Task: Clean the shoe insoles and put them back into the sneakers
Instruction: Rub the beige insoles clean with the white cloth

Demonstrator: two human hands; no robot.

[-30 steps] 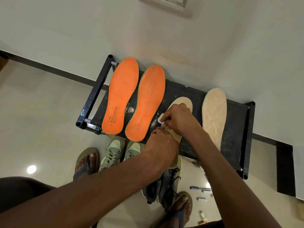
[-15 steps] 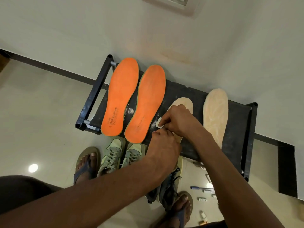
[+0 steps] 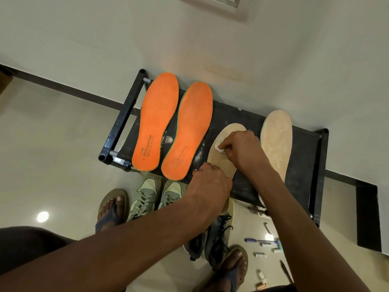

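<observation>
Two orange insoles lie side by side on the left of a black rack top. Two beige insoles lie to the right. My right hand presses a small white wipe onto the nearer beige insole. My left hand holds down that insole's heel end at the rack's front edge. The other beige insole lies untouched further right. Pale green sneakers and dark sneakers stand on the floor below the rack.
The rack stands against a white wall. My feet in sandals flank the sneakers. A pen and several small items lie on the floor at lower right. White powder marks dot the rack between the insoles.
My right hand has slid with the wipe along the beige insole toward its toe. My left hand has stayed pressed on the heel end.
</observation>
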